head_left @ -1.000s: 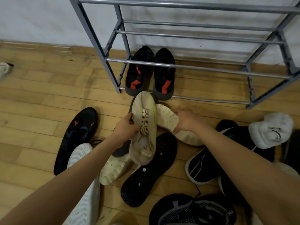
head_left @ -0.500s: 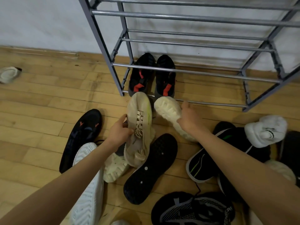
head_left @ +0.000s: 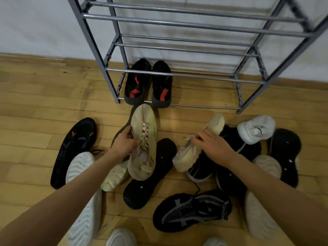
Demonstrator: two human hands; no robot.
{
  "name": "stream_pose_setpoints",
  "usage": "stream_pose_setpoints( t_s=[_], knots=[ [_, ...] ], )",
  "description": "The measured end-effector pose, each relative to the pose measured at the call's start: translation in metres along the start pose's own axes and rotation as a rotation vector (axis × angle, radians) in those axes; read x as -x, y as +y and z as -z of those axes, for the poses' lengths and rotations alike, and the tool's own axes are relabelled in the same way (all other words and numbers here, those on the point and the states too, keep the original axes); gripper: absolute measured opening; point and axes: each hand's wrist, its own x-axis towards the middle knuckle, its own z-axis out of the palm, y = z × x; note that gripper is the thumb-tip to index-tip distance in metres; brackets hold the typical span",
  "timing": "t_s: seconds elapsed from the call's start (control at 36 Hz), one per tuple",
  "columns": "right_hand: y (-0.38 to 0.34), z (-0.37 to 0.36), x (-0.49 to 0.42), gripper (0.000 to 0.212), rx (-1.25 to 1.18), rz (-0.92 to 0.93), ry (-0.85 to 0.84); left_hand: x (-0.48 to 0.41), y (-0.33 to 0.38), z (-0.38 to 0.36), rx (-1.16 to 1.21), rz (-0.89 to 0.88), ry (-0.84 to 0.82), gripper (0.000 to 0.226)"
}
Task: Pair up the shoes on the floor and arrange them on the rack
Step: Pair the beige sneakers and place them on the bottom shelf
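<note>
My left hand (head_left: 124, 144) grips a beige laced sneaker (head_left: 143, 139) by its side, toe pointing toward the rack. My right hand (head_left: 211, 142) holds the matching beige sneaker (head_left: 188, 155), now turned upright with its toe (head_left: 215, 124) away from me, above black shoes. A grey metal shoe rack (head_left: 186, 75) stands against the wall. One black pair with red accents (head_left: 148, 84) sits on the rack's bottom bars at the left.
Loose shoes lie around my arms on the wooden floor: a black sneaker (head_left: 74, 148) at left, a white one (head_left: 83, 192) under my left arm, an upturned black sole (head_left: 149, 176), a black mesh sneaker (head_left: 191, 210), and a white shoe (head_left: 255, 129) among black shoes at right.
My right hand has pulled the second beige sneaker to the right and flipped it from sole-up to upright. The left hand keeps its sneaker. The view shifted closer to the rack.
</note>
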Motion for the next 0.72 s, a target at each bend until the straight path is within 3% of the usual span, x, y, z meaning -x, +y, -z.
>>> stream_pose_setpoints(
  t_s=[0.17,0.31,0.39,0.44,0.61,0.72],
  knots=[
    [0.003,-0.012,0.033,0.014,-0.117,-0.086,-0.15,0.0,0.0,-0.022,-0.114,-0.031,-0.033,0.077],
    [0.004,-0.015,0.035,0.019,-0.11,-0.017,-0.039,0.003,0.004,-0.037,-0.103,-0.05,-0.063,0.076],
    [0.004,-0.021,0.029,0.01,-0.104,0.025,0.041,0.002,0.003,-0.038,-0.081,-0.055,-0.06,0.077],
    [0.005,-0.024,0.02,0.013,-0.119,-0.006,0.011,0.004,0.005,-0.037,-0.046,-0.052,-0.052,0.076],
    [-0.004,-0.011,-0.02,0.033,-0.253,-0.319,-0.237,0.002,0.008,-0.03,0.078,-0.042,-0.049,0.077],
    [-0.031,0.001,-0.039,0.033,-0.554,-0.601,-0.077,0.008,0.009,-0.036,0.166,-0.068,-0.062,0.073]
  ],
)
